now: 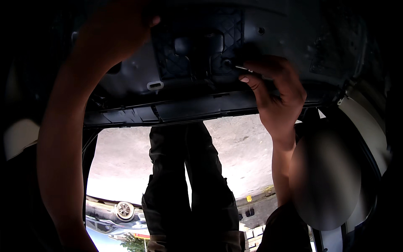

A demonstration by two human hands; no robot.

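My left hand (pixel 121 31) is raised at the upper left, in shadow against the dark metal panel (pixel 268 29); one fingertip shows, the other fingers are hidden. In my right hand (pixel 279 94), thumb and forefinger are closed on a small, thin metal piece (pixel 242 68), just right of a round fitting (pixel 227 63). That fitting sits at the lower right of a quilted black pad (pixel 166 59), which has a raised black moulded part (pixel 199 44) in its middle. An oval opening with a pale rim (pixel 155 85) lies below the pad.
A long black trim strip (pixel 189 108) crosses below the panel. Dark-trousered legs (pixel 168 176) extend over pale concrete ground (pixel 231 143). A car (pixel 100 222) appears upside down at the lower left. Curved light trim (pixel 365 117) and a rounded blurred surface (pixel 325 180) are on the right.
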